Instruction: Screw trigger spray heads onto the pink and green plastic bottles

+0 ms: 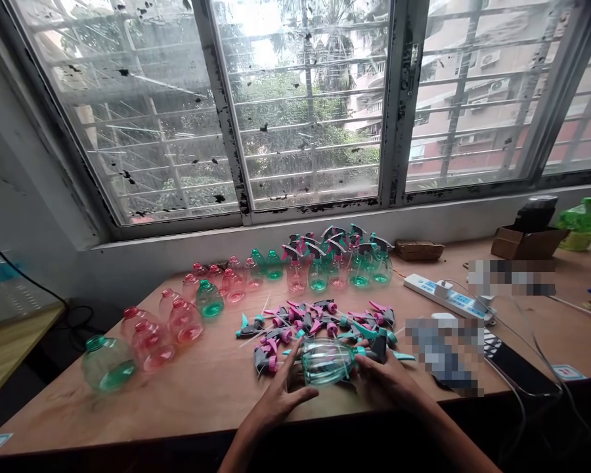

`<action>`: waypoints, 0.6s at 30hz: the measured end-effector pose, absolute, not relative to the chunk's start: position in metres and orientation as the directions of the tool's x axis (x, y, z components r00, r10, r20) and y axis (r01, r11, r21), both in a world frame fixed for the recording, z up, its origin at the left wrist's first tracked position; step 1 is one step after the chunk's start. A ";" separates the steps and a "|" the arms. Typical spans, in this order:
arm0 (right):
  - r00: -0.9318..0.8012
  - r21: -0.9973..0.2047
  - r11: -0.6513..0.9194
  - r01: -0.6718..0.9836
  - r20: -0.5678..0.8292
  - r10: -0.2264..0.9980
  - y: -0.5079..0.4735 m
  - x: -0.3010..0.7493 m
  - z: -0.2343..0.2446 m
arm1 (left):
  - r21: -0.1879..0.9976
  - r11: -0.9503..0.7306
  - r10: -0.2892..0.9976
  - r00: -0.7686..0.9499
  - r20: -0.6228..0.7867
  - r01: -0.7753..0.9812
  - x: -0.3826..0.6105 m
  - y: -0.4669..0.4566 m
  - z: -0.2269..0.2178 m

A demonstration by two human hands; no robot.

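Observation:
A clear teal spray bottle (326, 361) lies on its side on the wooden table (187, 387), held between both my hands. My left hand (279, 397) grips its base end, fingers and thumb curled around it. My right hand (384, 382) holds the neck end, where a teal and grey trigger sprayer head (381, 349) sits. Just beyond lies a heap of loose pink, teal and grey trigger heads (315, 323).
Several empty pink and teal bottles (177, 325) stand at the left. Assembled spray bottles (339, 266) line the windowsill wall. A white power strip (448, 297), a black phone (519, 369), a cardboard box (525, 242) and a green bottle (582, 223) are at the right.

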State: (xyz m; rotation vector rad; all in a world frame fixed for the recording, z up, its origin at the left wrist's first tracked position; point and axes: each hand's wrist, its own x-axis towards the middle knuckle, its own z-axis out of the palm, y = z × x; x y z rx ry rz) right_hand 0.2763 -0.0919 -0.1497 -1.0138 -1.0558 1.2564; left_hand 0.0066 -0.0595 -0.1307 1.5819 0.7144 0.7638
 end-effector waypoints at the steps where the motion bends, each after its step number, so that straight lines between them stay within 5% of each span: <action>1: 0.024 -0.974 0.055 -0.221 0.051 0.998 -0.092 0.276 -0.150 | 0.991 -0.131 0.793 0.602 0.090 0.026 0.007 -0.060 -0.130; 18: 0.015 -0.986 0.021 -0.166 0.018 1.000 -0.090 0.279 -0.151 | 0.999 -0.038 0.779 0.626 0.026 0.006 0.005 -0.057 -0.136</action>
